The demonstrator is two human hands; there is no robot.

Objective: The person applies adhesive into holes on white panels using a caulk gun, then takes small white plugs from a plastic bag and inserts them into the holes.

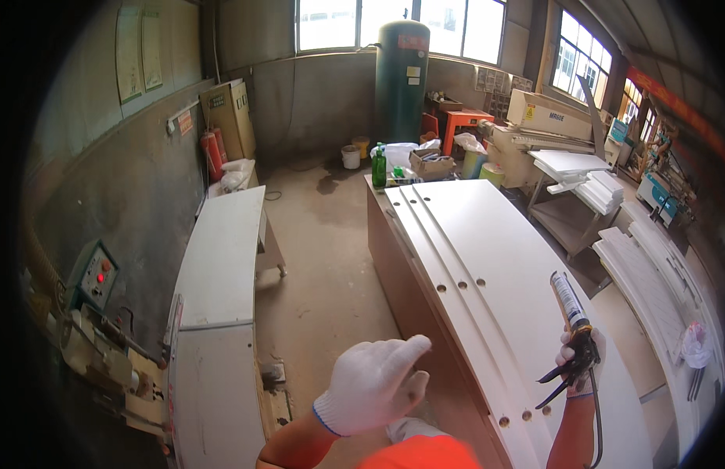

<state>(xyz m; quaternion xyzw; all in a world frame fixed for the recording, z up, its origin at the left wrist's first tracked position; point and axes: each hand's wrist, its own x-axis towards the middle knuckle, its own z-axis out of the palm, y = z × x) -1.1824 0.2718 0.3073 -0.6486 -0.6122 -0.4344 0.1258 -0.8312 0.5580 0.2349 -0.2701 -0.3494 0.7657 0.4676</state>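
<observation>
Head view: right hand (pixel 599 348) grips caulking gun (pixel 581 336) by its handle, tube pointing away, presumably for control, over white panels (pixel 527 242); left hand (pixel 369 387) half-curled, empty, near panels' edge.

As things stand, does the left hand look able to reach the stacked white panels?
Probably yes: the left hand appears empty and is near the left edge of the white panels, with nothing visible between. The right hand, holding the caulking gun, is farther right, out of the way.
</observation>
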